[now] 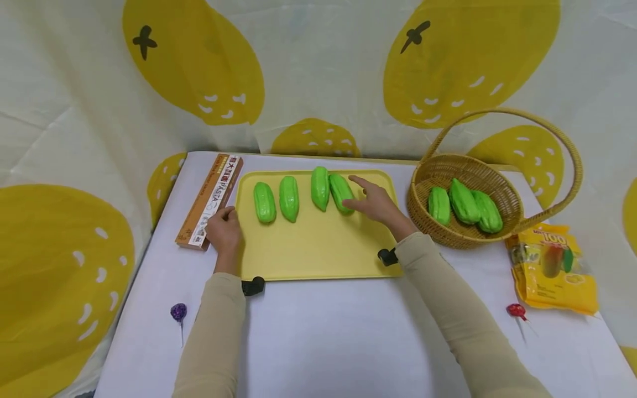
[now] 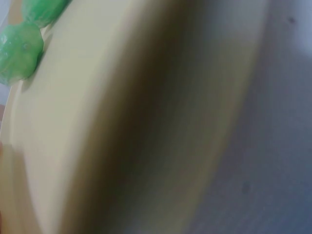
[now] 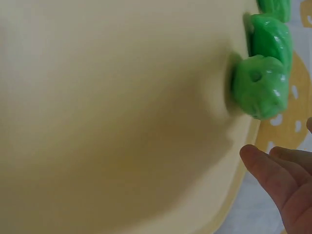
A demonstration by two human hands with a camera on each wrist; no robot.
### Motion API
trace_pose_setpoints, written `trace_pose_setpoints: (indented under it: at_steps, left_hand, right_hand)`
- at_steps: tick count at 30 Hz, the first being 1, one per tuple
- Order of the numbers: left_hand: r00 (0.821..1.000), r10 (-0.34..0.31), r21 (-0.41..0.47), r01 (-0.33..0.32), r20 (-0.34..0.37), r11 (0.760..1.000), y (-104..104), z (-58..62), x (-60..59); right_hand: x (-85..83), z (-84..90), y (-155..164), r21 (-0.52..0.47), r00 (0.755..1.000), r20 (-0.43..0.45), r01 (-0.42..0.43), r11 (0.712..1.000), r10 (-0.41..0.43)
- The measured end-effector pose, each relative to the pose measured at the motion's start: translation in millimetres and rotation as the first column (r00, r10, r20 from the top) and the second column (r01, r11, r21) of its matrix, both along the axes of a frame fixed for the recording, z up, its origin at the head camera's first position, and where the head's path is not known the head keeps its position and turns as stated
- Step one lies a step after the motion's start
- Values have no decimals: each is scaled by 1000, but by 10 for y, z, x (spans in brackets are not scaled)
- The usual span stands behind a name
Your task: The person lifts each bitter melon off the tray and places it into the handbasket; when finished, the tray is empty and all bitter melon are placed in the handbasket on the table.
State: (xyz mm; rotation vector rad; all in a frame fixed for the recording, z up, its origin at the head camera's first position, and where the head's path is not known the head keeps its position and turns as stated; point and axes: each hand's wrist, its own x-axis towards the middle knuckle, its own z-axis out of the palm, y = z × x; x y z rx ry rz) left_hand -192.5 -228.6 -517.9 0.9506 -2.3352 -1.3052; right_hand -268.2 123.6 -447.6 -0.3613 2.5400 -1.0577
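On our yellow tray [image 1: 318, 249] four green gourds [image 1: 288, 198] lie in a row; three more [image 1: 464, 202] wait in the basket [image 1: 423, 215]. Our right hand [image 1: 377, 203], fingers spread, touches the fourth; our left hand [image 1: 225, 231] grips the tray's edge.

Long brown-and-white box [image 1: 209, 201] at the left edge of the yellow tray: its white label strip carries the word "PASTA" in capitals, preceded by a few Chinese characters, which are too small to make out; a further line of fine print along the brown side cannot be read. Yellow snack bag [image 1: 554, 266] at the right of the table: the number "100" stands in large figures near its top; the remaining print on the bag is too small to read.
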Motion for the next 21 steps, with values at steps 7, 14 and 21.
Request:
trace_pose_setpoints:
  at_steps: [7, 14, 21]
  left_hand:
    - [1000, -3, -18, 3, -6, 1000, 2, 20, -2]
    - [1000, -6, -10, 6, 1, 1000, 17, 23, -1]
    - [1000, -6, -8, 6, -18, 1000, 16, 33, 28]
  right_hand:
    - [-72, -156, -46, 7, 1000, -9, 11, 1000, -11]
    - [-109, -198, -141, 47, 1000, 6, 30, 998, -31]
    - [-110, -249, -222, 71, 1000, 3, 31, 997, -31]
